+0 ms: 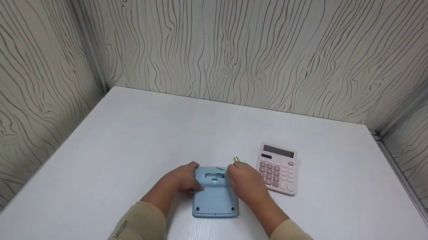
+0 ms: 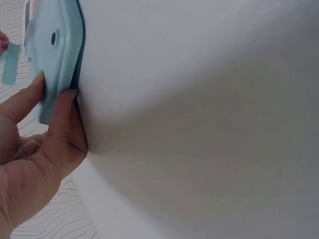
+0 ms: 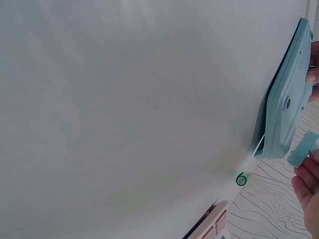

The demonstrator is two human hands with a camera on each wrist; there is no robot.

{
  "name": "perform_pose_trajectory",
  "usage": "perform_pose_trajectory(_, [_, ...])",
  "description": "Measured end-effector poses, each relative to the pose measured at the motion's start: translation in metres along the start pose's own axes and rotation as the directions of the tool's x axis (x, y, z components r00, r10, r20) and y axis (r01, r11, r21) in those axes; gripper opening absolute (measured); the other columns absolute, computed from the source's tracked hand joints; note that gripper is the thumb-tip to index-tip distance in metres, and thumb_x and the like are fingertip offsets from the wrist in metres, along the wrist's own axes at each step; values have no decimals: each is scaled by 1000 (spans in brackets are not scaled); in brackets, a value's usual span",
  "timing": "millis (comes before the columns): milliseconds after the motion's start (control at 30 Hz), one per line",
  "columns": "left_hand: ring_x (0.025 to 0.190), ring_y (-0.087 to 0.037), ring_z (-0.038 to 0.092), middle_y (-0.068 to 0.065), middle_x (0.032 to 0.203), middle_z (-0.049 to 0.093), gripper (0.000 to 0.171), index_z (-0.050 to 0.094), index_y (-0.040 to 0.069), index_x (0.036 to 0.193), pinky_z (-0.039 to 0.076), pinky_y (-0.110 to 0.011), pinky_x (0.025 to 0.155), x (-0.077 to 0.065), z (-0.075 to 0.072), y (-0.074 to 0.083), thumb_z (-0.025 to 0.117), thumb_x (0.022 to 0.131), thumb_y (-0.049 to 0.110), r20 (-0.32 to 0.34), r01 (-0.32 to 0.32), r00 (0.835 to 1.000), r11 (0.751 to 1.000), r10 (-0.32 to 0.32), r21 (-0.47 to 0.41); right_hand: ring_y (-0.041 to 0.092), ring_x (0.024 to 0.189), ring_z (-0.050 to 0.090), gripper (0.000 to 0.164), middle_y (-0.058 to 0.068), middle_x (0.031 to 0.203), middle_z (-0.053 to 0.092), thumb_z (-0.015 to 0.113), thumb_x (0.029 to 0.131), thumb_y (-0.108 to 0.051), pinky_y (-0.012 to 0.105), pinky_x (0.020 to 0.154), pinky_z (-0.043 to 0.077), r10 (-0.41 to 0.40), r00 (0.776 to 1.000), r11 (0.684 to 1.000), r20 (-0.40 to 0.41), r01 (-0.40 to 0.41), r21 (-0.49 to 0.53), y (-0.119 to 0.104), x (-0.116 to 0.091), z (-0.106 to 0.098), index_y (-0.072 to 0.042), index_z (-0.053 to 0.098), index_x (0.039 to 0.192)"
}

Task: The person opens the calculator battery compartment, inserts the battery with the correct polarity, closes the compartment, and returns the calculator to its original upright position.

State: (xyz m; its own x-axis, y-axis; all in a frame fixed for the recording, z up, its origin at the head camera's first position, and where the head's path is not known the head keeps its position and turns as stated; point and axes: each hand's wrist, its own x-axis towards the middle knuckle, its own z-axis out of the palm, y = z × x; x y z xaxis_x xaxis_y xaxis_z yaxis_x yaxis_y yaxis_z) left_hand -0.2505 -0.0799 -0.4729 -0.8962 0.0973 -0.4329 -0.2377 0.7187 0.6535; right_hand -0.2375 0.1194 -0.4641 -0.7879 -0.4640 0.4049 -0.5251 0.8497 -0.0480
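Note:
A light blue calculator (image 1: 216, 201) lies face down, its battery compartment (image 1: 214, 175) uncovered near the far end. My left hand (image 1: 185, 178) grips its left edge, thumb on the back and fingers at the side and underneath; the left wrist view shows this hold closely. Between the thumb and fingers of my right hand (image 1: 247, 180) is a small light blue battery cover (image 3: 302, 149), held apart from the calculator's back. Just beyond the right hand is a small battery (image 1: 236, 159), its green-ringed end showing in the right wrist view.
To the right, a pink calculator (image 1: 277, 169) lies face up, partly behind my right hand. The white table (image 1: 161, 124) meets wood-grain patterned panels (image 1: 227, 42) at the back and sides.

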Motion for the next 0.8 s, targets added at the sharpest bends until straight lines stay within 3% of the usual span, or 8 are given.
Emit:
perform_pose_trajectory(100, [97, -25, 53, -15, 129, 49, 79, 35, 12, 139, 39, -43, 93, -1, 0, 0, 76, 72, 18, 0, -3, 1000, 1000, 3, -11, 7, 72, 58, 6, -5, 80, 63, 59, 87, -15, 21, 68, 50, 54, 999, 995, -4, -54, 80, 9, -4, 0, -16, 64, 85])
perform_pose_trajectory(233, [97, -25, 53, -15, 130, 48, 79, 35, 12, 139, 39, -44, 93, -1, 0, -1, 76, 72, 18, -4, 0, 1000, 1000, 0, -21, 4, 69, 51, 6, -8, 77, 61, 61, 85, -15, 21, 67, 49, 127, 990, 982, 57, -133, 132, 18, -11, -2, -18, 66, 86])
perform_pose_trajectory(600, [99, -26, 52, -14, 131, 47, 78, 36, 14, 139, 38, -45, 94, 1, 2, -1, 76, 72, 18, -5, 17, 1000, 999, -17, -36, 6, 64, 47, 6, -10, 71, 54, 61, 85, -15, 24, 64, 46, 214, 963, 968, 162, -232, 97, 32, -24, -1, -18, 66, 84])
perform_pose_trajectory(800, [100, -25, 52, -14, 132, 47, 80, 35, 12, 139, 38, -45, 95, -3, 0, 0, 76, 72, 19, -2, -2, 1000, 1000, 2, -30, 8, 64, 46, 6, -10, 67, 51, 61, 86, -18, 24, 62, 43, 248, 929, 959, 275, -276, 68, 36, -27, -1, -17, 66, 84])
